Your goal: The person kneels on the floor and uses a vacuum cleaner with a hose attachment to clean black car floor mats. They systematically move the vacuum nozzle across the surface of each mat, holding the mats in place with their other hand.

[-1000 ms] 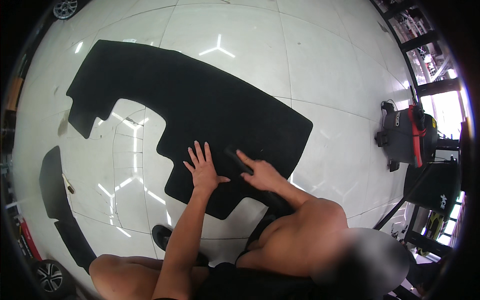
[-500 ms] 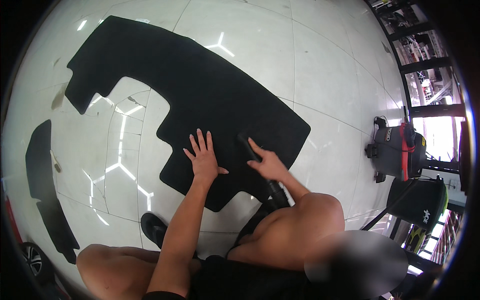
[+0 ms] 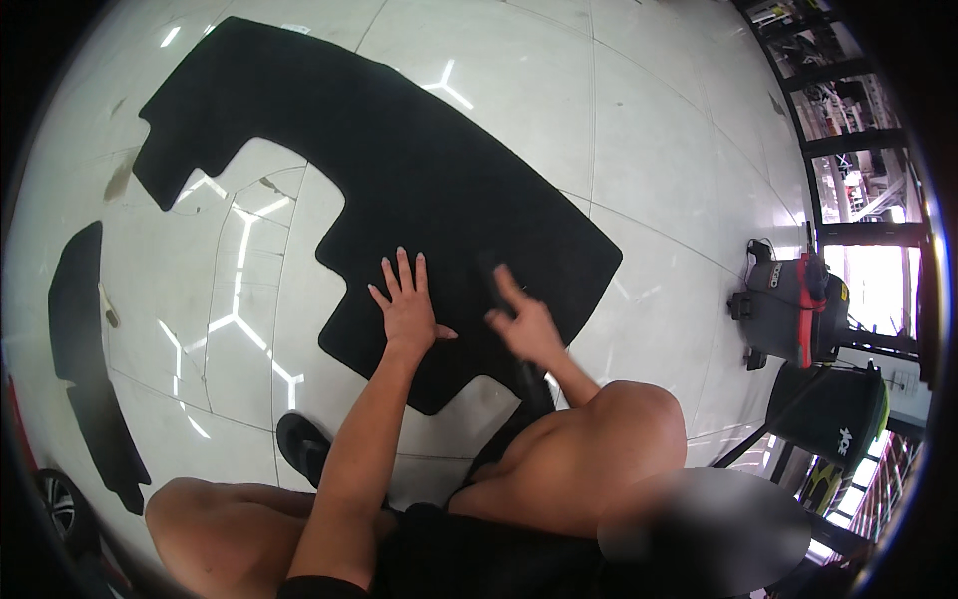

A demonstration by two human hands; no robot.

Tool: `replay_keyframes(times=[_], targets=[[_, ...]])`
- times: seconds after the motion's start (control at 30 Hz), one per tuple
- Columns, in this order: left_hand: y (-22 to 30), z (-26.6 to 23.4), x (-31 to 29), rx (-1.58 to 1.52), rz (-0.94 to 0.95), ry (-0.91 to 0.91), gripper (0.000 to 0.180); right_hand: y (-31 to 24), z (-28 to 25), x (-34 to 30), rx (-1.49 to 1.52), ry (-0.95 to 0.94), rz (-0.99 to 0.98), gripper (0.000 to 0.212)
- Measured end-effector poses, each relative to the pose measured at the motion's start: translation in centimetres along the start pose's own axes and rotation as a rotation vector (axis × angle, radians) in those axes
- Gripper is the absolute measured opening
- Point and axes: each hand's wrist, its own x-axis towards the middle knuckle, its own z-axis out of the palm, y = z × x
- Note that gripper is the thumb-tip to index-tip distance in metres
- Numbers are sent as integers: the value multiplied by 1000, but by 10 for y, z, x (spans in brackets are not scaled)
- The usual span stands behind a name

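Note:
A large black carpet floor mat with notched edges lies flat on the pale tiled floor. My left hand presses on it, palm down and fingers spread, near its notched inner edge. My right hand, slightly blurred, is wrapped round a black vacuum nozzle. The nozzle's front end is over the right part of the mat, and its dark outline is hard to tell from the pile. Its lower part runs back beside my right knee.
To the left lies a narrower black mat with a small brush-like object beside it. A car wheel shows at lower left. At right stand a black and red shop vacuum and a dark bin. My sandal is below the mat.
My right hand and the nozzle have shifted a little to the left over the mat. My left hand stays spread in the same place. The view has tilted slightly.

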Motion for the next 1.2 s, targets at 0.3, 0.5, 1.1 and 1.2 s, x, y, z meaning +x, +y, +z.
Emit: replay_keyframes(times=[0.3, 0.5, 1.1, 1.2], targets=[[-9, 12, 3, -39, 4, 97, 160, -38, 44, -5, -169, -339, 31, 93], [-13, 8, -6, -186, 36, 91, 156, -7, -11, 28, -84, -122, 314, 92], [-19, 18, -1, -146, 61, 136, 157, -34, 18, 2, -246, -457, 52, 90], [-8, 13, 0, -96, 54, 68, 160, -14, -20, 26, -234, -209, 165, 90]])
